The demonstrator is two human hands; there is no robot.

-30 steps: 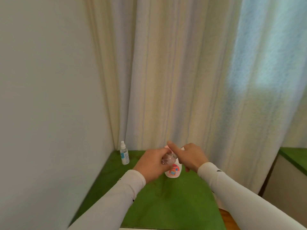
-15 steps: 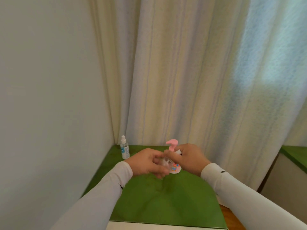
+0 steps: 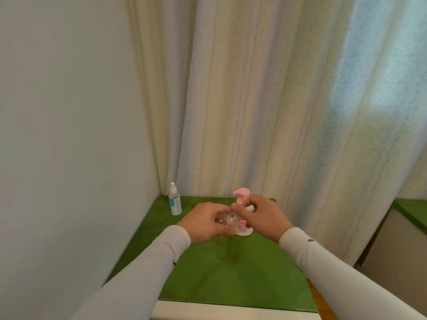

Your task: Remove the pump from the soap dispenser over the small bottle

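We log a small clear, see-through plastic bottle [image 3: 227, 221], glossy with highlights, lying tilted in our left hand [image 3: 206, 221], whose fingers curl round it and grip it. It sits just above the green tabletop [image 3: 231, 273], near the far middle. Its contents are too blurred to tell.

At 3 o'clock from it, touching or just beside, stands a white pump bottle with a pink dispenser head and a colourful pink label [image 3: 243, 228]. Our right hand [image 3: 260, 217] curls around the pump bottle's neck below the pink spout, its fingertips meeting the clear bottle's end.

At 10 o'clock, well apart near the wall corner, stands a slim clear spray bottle with a white nozzle and blue label [image 3: 175, 203], upright. Pale striped curtains [image 3: 265, 100] hang behind.
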